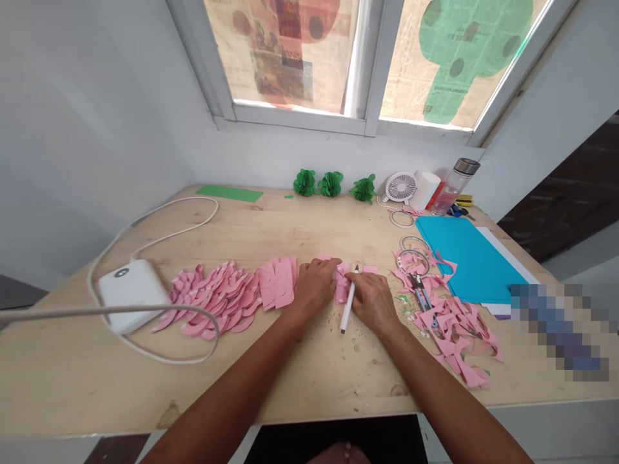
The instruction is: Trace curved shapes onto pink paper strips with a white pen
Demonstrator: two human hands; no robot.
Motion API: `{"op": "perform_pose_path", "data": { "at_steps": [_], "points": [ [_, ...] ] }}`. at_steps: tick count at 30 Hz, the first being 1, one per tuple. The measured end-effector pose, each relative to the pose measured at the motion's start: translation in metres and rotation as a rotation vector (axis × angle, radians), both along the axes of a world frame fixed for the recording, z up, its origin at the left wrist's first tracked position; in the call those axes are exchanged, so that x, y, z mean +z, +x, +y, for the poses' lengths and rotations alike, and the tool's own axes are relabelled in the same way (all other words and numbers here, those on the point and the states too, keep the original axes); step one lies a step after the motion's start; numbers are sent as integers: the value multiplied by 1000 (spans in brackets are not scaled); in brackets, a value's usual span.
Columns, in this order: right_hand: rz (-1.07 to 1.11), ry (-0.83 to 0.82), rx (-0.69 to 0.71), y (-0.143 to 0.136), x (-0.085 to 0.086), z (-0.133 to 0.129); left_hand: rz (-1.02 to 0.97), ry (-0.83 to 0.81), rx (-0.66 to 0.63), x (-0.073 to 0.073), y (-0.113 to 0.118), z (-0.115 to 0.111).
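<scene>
Pink paper pieces [342,293] lie between my two hands at the middle of the wooden table. My left hand [316,281] rests at their left side, its fingertips on the paper. A white pen [347,309] slants beside my right hand [372,296], whose curled fingers touch its upper part; what the fingertips grip is hard to make out. Left of my left hand sit a stack of pink squares [278,282] and a heap of cut pink petal shapes [222,296]. Scissors [422,293] lie among pink scraps [459,328] to the right.
A white power bank [133,296] with a looping cable is at the left. Blue sheets [469,258] lie right. Along the back stand green paper flowers [331,184], a small fan [401,187] and a bottle [454,187]. Tape rolls [402,219] lie nearby.
</scene>
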State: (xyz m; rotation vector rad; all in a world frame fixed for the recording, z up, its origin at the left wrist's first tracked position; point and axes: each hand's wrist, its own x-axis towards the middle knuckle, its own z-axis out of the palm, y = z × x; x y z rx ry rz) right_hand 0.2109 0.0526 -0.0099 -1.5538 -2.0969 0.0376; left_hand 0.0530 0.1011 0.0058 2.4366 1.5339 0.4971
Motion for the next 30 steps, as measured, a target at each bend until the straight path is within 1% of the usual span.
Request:
{"op": "perform_pose_path", "data": {
  "at_steps": [4, 13, 30],
  "points": [
    [-10, -3, 0, 0, 1, -1, 40, -8, -50, 2, -2, -1],
    [-21, -29, -2, -3, 4, -2, -109, 4, -57, -8, -7, -6],
    [-31, -7, 13, -5, 2, 0, -124, -46, -73, -1, -10, -7]
  ]
}}
